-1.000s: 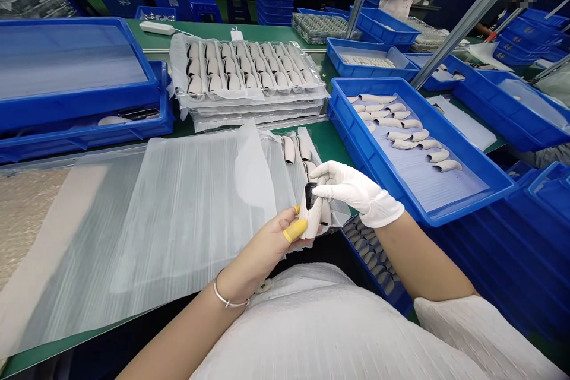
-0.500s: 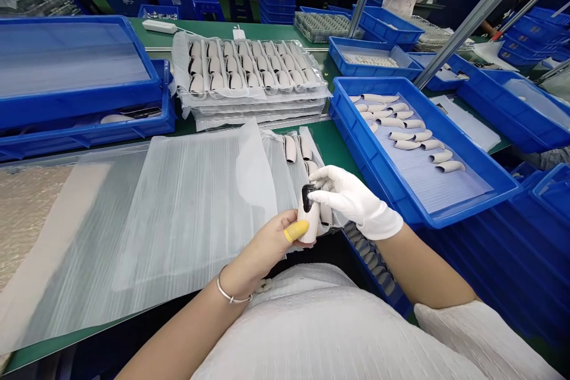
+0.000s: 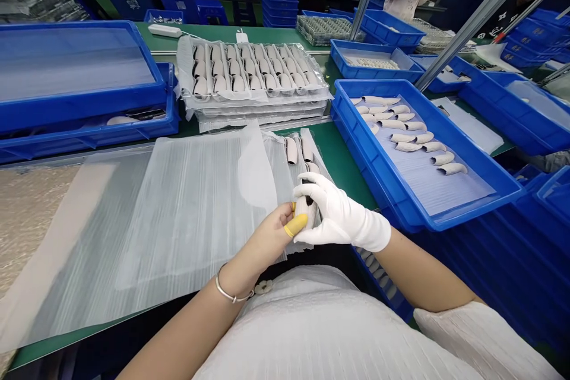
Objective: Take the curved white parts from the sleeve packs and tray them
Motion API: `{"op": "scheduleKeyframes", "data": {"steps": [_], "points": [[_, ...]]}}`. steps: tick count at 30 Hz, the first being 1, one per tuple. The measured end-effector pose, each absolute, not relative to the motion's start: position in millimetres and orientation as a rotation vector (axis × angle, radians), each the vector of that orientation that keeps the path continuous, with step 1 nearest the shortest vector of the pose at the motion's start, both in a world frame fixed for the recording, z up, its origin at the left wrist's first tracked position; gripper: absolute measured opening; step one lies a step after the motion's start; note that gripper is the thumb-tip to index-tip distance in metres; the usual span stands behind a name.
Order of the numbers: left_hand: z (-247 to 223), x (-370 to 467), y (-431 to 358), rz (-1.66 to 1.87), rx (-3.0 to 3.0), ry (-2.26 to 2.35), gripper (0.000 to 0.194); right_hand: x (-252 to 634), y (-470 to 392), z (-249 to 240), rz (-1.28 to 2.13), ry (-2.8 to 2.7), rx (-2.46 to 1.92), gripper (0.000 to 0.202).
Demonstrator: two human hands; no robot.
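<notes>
A pale ribbed curved piece (image 3: 303, 211) with a dark opening at its top is held between both hands in front of my body. My left hand (image 3: 279, 231), with a yellow cover on the thumb, grips its lower left side. My right hand (image 3: 329, 214), in a white glove, curls round it from the right, fingers over the top and thumb near the bottom. Just behind the hands, similar pieces (image 3: 291, 151) lie in rows on translucent sheeting. A wide translucent sheet (image 3: 200, 202) spreads to the left of them.
A blue tray (image 3: 356, 157) with several loose pale pieces stands at right. Behind the sheet is a stack of filled layers (image 3: 262, 108). Stacked blue trays (image 3: 80, 108) stand at left. A metal post (image 3: 481, 18) slants across the right. Two people stand in the background.
My right hand has shifted from the piece's dark opening to wrap round its right side, thumb now low. The piece has moved slightly left and is more covered by the glove.
</notes>
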State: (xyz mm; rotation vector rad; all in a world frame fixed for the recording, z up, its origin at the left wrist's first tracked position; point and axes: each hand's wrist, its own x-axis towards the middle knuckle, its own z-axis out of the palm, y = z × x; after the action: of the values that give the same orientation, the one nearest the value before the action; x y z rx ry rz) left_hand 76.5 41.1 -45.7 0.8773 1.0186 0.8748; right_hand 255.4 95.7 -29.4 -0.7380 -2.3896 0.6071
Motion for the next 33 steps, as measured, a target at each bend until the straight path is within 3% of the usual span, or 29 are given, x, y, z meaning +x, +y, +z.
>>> {"op": "scheduleKeyframes", "data": {"steps": [3,7,9,14,20,33], "points": [[-52,77,38,0.899,0.652,0.835,0.052,253,97,-32,0.814,-2.22,-0.7,0.077],[-64,83,36,0.873,0.426,0.671,0.036,246,91,-38,0.969,-2.064,-0.623,0.083],[-68,85,35,0.862,0.396,0.619,0.038,245,86,-42,0.993,-2.042,-0.599,0.085],[-67,82,33,0.839,0.381,0.547,0.059,248,78,-47,1.033,-2.074,-0.539,0.079],[-65,81,33,0.943,0.334,0.588,0.05,250,77,-47,1.062,-2.035,-0.61,0.074],[-69,82,27,0.912,0.351,0.61,0.042,249,113,-46,1.2,-1.296,-0.992,0.024]]}}
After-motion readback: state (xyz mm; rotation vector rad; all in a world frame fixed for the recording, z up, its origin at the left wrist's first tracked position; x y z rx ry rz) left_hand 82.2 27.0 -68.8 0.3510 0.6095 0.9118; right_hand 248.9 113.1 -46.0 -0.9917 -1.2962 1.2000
